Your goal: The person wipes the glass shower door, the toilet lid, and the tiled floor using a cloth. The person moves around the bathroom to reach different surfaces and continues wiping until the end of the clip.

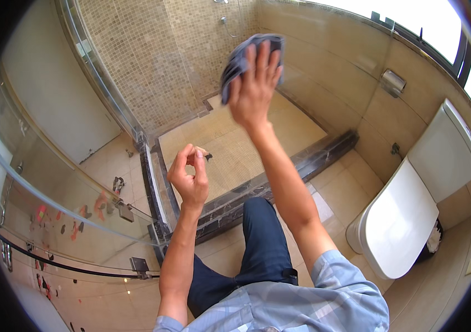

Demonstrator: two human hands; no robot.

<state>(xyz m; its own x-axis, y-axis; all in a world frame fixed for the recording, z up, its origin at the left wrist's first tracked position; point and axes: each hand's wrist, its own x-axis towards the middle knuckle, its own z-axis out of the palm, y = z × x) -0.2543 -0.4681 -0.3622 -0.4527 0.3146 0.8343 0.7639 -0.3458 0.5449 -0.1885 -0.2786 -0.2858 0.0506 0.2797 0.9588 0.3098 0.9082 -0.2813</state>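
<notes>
My right hand [256, 87] is spread flat over a blue-grey cloth [235, 62], arm stretched out ahead, pressing it against what looks like a clear glass shower panel. Blur softens the cloth's edges. Lower and to the left, my left hand [190, 174] is raised over the shower floor [227, 153], fingertips pinched against the thumb. A small dark thing [208, 156] shows just beside those fingertips; whether it is held or lies beyond them cannot be told.
A dark marble curb [318, 155] edges the shower. At right stand a white toilet [401, 220] and, above it, a metal paper holder [393, 83]. An open glass door [73, 199] with metal hinges is at left, with red and black pieces seen through it.
</notes>
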